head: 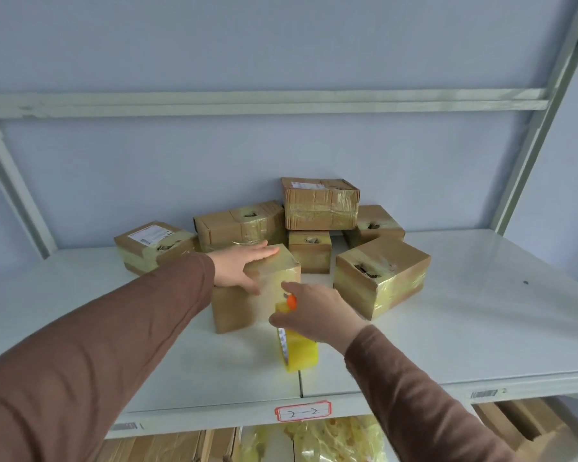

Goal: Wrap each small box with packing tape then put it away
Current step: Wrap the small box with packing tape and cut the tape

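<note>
Both arms, in brown sleeves, reach forward over a white shelf (pixel 464 311). The left hand (pixel 239 266) lies flat, fingers straight and together, palm down on the top of a small cardboard box (pixel 237 308), with the thumb spread down over the box's near face. The right hand (pixel 314 313) sits just right of that box's near corner, wrist bent and fingers curled around a tape dispenser with an orange part (pixel 291 302) showing between thumb and forefinger. The yellowish tape roll (pixel 299 353) hangs below this hand, its lower edge at or near the shelf surface. A band of shiny tape already covers the box's far end under the left fingertips. Beyond both hands, other taped boxes (pixel 319 203) cluster against the wall, one stacked on top; another taped box (pixel 379 276) stands just right of the right hand.
</note>
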